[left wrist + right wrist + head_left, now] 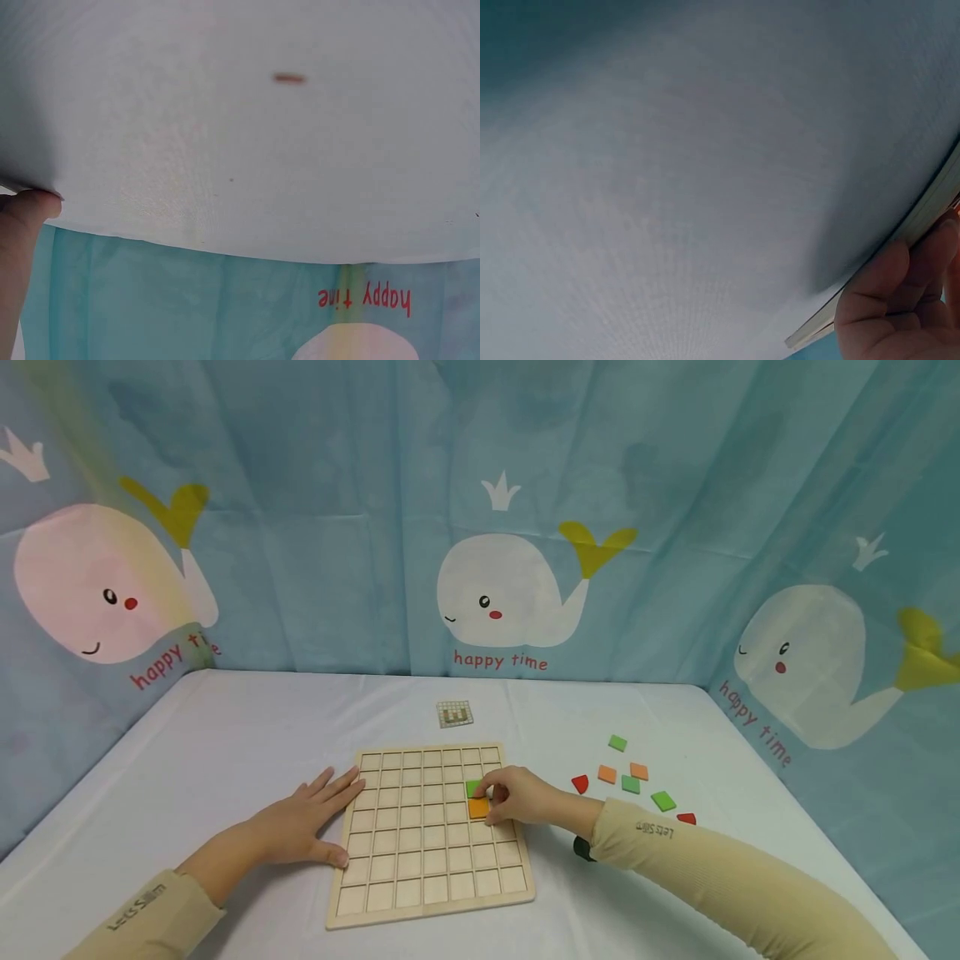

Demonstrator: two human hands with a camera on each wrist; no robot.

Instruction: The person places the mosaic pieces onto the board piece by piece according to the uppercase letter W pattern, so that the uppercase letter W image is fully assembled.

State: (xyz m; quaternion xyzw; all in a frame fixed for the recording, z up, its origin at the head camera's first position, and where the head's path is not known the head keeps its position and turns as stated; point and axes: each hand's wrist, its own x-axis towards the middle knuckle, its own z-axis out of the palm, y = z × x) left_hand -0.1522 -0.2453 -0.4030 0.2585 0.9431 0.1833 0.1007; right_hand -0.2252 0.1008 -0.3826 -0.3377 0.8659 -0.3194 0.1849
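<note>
A wooden grid board (410, 864) lies on the white table before me. My left hand (288, 827) rests at its left edge, fingers spread, fingertips and thumb touching the rim. Over the board's right side, my right hand (521, 795) has curled fingers, its index finger and thumb pinching an orange square tile (477, 809) at a grid cell. Just behind that tile sits a green tile (472, 787), partly covered by the index finger. The right wrist view shows the curled fingers (877, 281) against the board's edge (930, 202).
Right of the board lie loose tiles: green ones such as this square (663, 801), orange ones like this square (607, 774), and red wedges (580, 784). A dark piece (582, 848) is partly under the right forearm. Behind the board lies a small grid-patterned card (454, 714).
</note>
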